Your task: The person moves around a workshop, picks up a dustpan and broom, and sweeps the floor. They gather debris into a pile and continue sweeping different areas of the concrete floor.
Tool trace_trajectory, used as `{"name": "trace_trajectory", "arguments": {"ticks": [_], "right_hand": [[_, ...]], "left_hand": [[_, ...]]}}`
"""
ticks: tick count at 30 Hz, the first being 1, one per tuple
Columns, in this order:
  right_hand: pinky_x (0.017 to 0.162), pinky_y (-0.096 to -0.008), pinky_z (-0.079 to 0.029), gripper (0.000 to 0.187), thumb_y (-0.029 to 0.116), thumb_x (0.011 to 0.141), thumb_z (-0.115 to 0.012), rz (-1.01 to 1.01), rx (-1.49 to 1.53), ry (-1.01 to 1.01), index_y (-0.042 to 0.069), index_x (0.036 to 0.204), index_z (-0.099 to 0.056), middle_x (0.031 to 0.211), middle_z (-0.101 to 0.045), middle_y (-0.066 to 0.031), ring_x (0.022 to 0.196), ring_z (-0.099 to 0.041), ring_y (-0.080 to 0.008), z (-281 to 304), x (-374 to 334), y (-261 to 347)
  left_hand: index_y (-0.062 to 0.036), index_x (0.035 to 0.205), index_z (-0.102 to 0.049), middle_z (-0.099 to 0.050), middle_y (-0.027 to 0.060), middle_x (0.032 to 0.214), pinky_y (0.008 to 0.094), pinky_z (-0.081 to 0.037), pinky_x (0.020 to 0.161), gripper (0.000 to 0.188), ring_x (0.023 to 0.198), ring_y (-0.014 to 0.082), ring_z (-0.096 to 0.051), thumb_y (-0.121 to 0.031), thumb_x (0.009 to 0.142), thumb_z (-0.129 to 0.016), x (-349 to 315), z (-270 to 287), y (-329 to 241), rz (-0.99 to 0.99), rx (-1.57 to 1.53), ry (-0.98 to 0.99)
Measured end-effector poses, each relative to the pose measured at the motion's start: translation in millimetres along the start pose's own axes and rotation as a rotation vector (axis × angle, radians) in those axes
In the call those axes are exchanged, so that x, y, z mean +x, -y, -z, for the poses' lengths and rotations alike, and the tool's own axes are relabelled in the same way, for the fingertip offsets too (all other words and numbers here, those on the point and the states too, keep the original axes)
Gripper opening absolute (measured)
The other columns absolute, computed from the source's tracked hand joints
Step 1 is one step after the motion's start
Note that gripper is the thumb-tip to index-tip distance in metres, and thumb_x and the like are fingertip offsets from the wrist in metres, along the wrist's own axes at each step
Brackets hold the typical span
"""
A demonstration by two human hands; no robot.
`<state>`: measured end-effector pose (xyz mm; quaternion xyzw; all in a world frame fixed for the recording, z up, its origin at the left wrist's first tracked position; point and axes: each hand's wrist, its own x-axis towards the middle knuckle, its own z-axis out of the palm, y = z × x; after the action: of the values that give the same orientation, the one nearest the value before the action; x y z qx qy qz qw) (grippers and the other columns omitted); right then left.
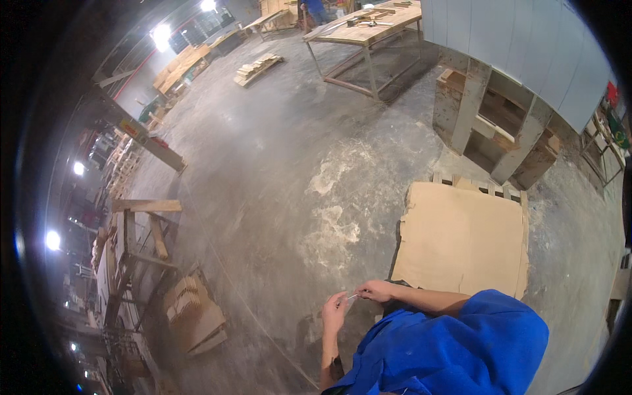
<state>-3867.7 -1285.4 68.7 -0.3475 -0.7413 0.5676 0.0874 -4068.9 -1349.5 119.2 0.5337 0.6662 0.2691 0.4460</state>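
Both my hands are held close together in front of me, over the bare concrete floor. Between them is a thin white stick-like thing (352, 296), too small to name. My right hand (375, 290) is closed, its fingers pinching one end. My left hand (334, 312) is closed too, with its bent fingertips at the other end. To the right of my hands, a sheet of brown cardboard (464, 237) lies over a wooden pallet (461, 183), whose slats show along the far edge.
Far ahead stands a metal-framed workbench (368, 29) with tools on it. A worn cabinet (497, 115) stands beyond the pallet. Leftward are a wooden trestle (146, 205), stacked cut boards (197, 313) and a post (155, 148). Another person (317, 9) is behind the bench.
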Motion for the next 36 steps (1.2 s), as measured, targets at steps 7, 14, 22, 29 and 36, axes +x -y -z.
{"name": "trace_trajectory", "arguments": {"ticks": [7, 14, 22, 29, 36], "right_hand": [[0.075, -0.0407, -0.050, 0.025, 0.019, 0.094, -0.050, -0.074, -0.056, 0.048, 0.011, 0.113, -0.065, 0.087, -0.068, -0.0110, 0.083, -0.066, -0.0288, 100, 174, -15], [0.074, -0.0449, -0.050, 0.028, 0.030, 0.095, -0.055, 0.265, -0.077, -0.028, 0.007, 0.106, -0.066, 0.092, -0.069, -0.0163, 0.086, -0.065, -0.0365, 274, 424, 58], [0.068, -0.0422, -0.050, 0.025, 0.030, 0.097, -0.056, 0.298, -0.153, -0.157, 0.009, 0.102, -0.068, 0.085, -0.070, -0.0135, 0.076, -0.066, -0.0325, 483, 667, 112], [0.065, -0.0351, -0.053, 0.027, 0.029, 0.096, -0.059, -0.168, -0.109, -0.582, 0.004, 0.099, -0.070, 0.083, -0.072, -0.0110, 0.069, -0.068, -0.0227, 702, 851, 96], [0.064, -0.0269, -0.048, 0.025, 0.025, 0.100, -0.056, -0.216, 0.865, -1.072, 0.004, 0.104, -0.070, 0.095, -0.061, 0.0007, 0.075, -0.061, -0.0111, 868, 937, 53]], "left_hand": [[0.0019, 0.115, -0.066, -0.070, 0.0111, 0.088, 0.0302, -0.053, 0.072, 0.025, 0.088, 0.0174, -0.069, -0.013, 0.094, -0.063, 198, 78, 10, -0.101, -0.032, 0.034], [0.0075, 0.112, -0.062, -0.069, 0.0127, 0.093, 0.0286, -0.054, 0.076, 0.027, 0.083, 0.0183, -0.069, -0.011, 0.092, -0.066, 385, 224, -30, 0.078, -0.455, -0.361], [0.0030, 0.121, -0.061, -0.069, 0.0139, 0.101, 0.0333, -0.051, 0.083, 0.038, 0.092, 0.0209, -0.068, -0.022, 0.093, -0.065, 644, 378, -55, 0.072, -0.176, -0.129], [-0.0018, 0.129, -0.059, -0.068, 0.0158, 0.117, 0.0373, -0.050, 0.091, 0.041, 0.106, 0.0266, -0.066, -0.026, 0.095, -0.061, 891, 525, -89, 0.229, 0.212, -0.153], [-0.0072, 0.133, -0.058, -0.065, 0.0190, 0.122, 0.0401, -0.048, 0.094, 0.047, 0.111, 0.0315, -0.063, -0.033, 0.094, -0.062, 1215, 580, -201, -0.092, 0.188, 0.096]]}}
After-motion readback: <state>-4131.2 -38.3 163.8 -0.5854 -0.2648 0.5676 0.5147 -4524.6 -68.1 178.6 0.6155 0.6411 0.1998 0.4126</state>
